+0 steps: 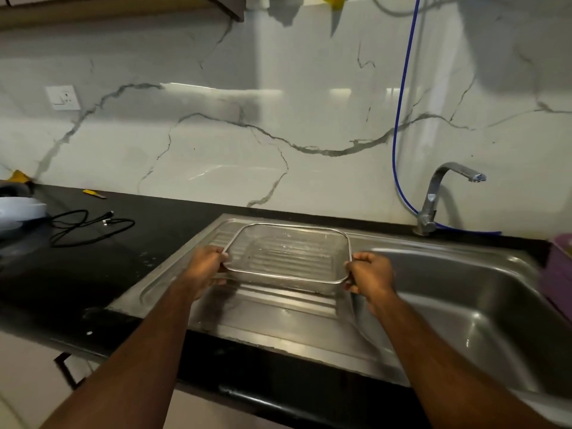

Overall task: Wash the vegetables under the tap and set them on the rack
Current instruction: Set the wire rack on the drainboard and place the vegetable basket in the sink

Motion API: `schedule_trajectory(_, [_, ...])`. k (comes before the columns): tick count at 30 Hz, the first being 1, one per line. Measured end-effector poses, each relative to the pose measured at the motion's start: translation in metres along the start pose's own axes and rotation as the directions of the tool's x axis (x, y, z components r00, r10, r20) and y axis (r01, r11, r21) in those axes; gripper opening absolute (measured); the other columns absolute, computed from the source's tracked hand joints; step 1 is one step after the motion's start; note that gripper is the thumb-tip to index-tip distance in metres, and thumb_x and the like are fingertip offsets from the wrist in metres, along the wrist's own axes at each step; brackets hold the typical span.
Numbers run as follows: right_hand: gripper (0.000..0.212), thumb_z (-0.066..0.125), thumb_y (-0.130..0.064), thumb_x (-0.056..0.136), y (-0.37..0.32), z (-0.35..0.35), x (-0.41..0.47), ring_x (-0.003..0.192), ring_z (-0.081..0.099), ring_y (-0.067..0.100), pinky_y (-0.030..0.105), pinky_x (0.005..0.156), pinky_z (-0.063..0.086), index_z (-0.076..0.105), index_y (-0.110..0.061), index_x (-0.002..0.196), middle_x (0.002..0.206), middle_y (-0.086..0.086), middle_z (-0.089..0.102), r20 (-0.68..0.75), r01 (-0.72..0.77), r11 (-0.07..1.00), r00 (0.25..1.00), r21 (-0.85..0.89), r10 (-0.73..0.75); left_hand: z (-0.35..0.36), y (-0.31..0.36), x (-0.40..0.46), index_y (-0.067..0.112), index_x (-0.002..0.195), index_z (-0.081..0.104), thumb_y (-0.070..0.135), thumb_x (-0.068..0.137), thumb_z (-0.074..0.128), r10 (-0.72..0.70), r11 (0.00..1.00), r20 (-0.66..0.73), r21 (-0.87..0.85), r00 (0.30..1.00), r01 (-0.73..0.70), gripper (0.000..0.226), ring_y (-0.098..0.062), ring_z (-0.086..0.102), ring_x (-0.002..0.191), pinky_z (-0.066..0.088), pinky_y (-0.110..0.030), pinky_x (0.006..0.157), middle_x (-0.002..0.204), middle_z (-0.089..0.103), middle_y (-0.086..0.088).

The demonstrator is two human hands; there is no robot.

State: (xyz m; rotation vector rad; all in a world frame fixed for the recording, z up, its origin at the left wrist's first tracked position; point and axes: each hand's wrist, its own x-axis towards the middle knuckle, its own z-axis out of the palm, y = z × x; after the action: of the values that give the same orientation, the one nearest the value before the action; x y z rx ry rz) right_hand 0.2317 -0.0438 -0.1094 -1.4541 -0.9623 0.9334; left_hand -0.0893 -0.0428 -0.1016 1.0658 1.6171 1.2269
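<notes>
Rectangular steel wire-mesh rack (289, 253) over the ribbed stainless draining board (247, 308), left of the steel sink basin (458, 292). Left hand (205, 267) and right hand (370, 275) each curl round a near corner of its rim. Curved chrome tap (445, 193) stands far right.

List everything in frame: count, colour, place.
Mesh basket: 1, silver, on the drainboard, held at both ends.
Sink: 1, steel, right, with drainboard on its left.
Tap: 1, chrome, behind the sink.
Hose: 1, blue, down the wall to the tap.
Counter: 1, black.
Cable: 1, black, on counter left.
Socket: 1, white, on wall.
Left hand: grips basket's left rim.
Right hand: grips basket's right rim.
</notes>
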Motion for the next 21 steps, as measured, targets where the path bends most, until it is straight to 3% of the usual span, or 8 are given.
schedule_trajectory(2, [0.015, 0.07, 0.004, 0.087, 0.003, -0.001, 0.0, 0.061, 0.067, 0.024, 0.052, 0.071, 0.065, 0.072, -0.011, 0.09, 0.084, 0.017, 0.074, 0.002, 0.004, 1.0, 1.0, 0.002, -0.004, 0.001, 0.002, -0.001, 0.016, 0.091, 0.066, 0.01, 0.096, 0.058, 0.064, 0.993, -0.06, 0.105, 0.996, -0.058, 0.01, -0.024, 0.061, 0.081, 0.047, -0.03, 0.064, 0.09, 0.065, -0.009])
schedule_trajectory(3, [0.013, 0.071, 0.002, 0.087, 0.002, -0.002, -0.001, 0.062, 0.067, 0.024, 0.052, 0.071, 0.065, 0.072, -0.011, 0.089, 0.083, 0.017, 0.074, 0.007, 0.005, 1.0, 1.0, 0.006, -0.005, 0.004, 0.005, -0.002, 0.014, 0.101, 0.067, 0.013, 0.094, 0.061, 0.125, 0.977, -0.104, 0.184, 0.987, -0.104, 0.009, -0.026, 0.061, 0.089, 0.048, -0.031, 0.068, 0.096, 0.066, -0.009])
schedule_trajectory(5, [0.008, 0.073, -0.004, 0.087, -0.001, -0.004, 0.0, 0.065, 0.067, 0.023, 0.048, 0.068, 0.065, 0.072, -0.011, 0.087, 0.081, 0.015, 0.072, 0.012, 0.005, 1.0, 1.0, 0.014, -0.005, 0.01, 0.011, -0.001, 0.007, 0.128, 0.059, 0.022, 0.091, 0.069, 0.265, 0.909, -0.197, 0.376, 0.944, -0.177, 0.041, -0.032, 0.061, 0.11, 0.052, -0.041, 0.09, 0.119, 0.065, -0.014])
schedule_trajectory(8, [0.008, 0.074, -0.01, 0.084, -0.005, -0.019, 0.004, 0.073, 0.069, 0.023, 0.039, 0.062, 0.063, 0.07, -0.016, 0.088, 0.086, 0.014, 0.073, 0.008, -0.001, 0.999, 1.0, 0.037, 0.001, 0.035, 0.03, -0.009, 0.01, 0.126, 0.06, 0.032, 0.086, 0.073, 0.451, 0.809, -0.228, 0.514, 0.863, -0.286, 0.048, -0.035, 0.06, 0.114, 0.048, -0.047, 0.098, 0.119, 0.067, -0.014])
schedule_trajectory(13, [0.011, 0.07, -0.008, 0.083, -0.019, -0.07, 0.006, 0.07, 0.069, 0.023, 0.036, 0.057, 0.061, 0.067, -0.018, 0.08, 0.088, 0.014, 0.073, -0.072, 0.031, 0.999, 0.997, -0.011, -0.032, 0.124, 0.059, -0.026, 0.021, 0.115, 0.062, 0.034, 0.085, 0.071, 0.548, 0.739, -0.055, 0.499, 0.834, -0.453, 0.034, -0.029, 0.059, 0.108, 0.046, -0.049, 0.097, 0.096, 0.068, 0.004])
schedule_trajectory(16, [0.014, 0.07, -0.006, 0.084, -0.027, -0.118, 0.002, 0.064, 0.068, 0.019, 0.042, 0.061, 0.065, 0.069, -0.02, 0.084, 0.091, 0.012, 0.074, -0.157, 0.069, 0.996, 0.985, -0.051, -0.076, 0.194, 0.075, -0.045, 0.024, 0.105, 0.063, 0.032, 0.085, 0.071, 0.589, 0.718, 0.035, 0.437, 0.807, -0.542, 0.023, -0.026, 0.061, 0.103, 0.047, -0.045, 0.095, 0.084, 0.063, 0.014])
schedule_trajectory(18, [0.014, 0.067, -0.007, 0.086, -0.028, -0.155, -0.004, 0.067, 0.072, 0.021, 0.046, 0.065, 0.066, 0.069, -0.02, 0.082, 0.088, 0.011, 0.075, -0.209, 0.092, 0.993, 0.972, -0.073, -0.106, 0.241, 0.083, -0.062, 0.024, 0.097, 0.066, 0.031, 0.084, 0.073, 0.614, 0.699, 0.109, 0.384, 0.781, -0.603, 0.017, -0.024, 0.066, 0.095, 0.051, -0.042, 0.089, 0.078, 0.063, 0.015])
schedule_trajectory(21, [0.014, 0.063, -0.011, 0.085, -0.026, -0.206, -0.012, 0.062, 0.074, 0.021, 0.048, 0.06, 0.065, 0.069, -0.017, 0.074, 0.074, 0.008, 0.074, -0.295, 0.117, 0.985, 0.944, -0.13, -0.151, 0.303, 0.093, -0.085, 0.025, 0.088, 0.067, 0.032, 0.082, 0.075, 0.597, 0.701, 0.233, 0.313, 0.768, -0.64, 0.011, -0.026, 0.07, 0.088, 0.055, -0.04, 0.084, 0.077, 0.069, 0.006])
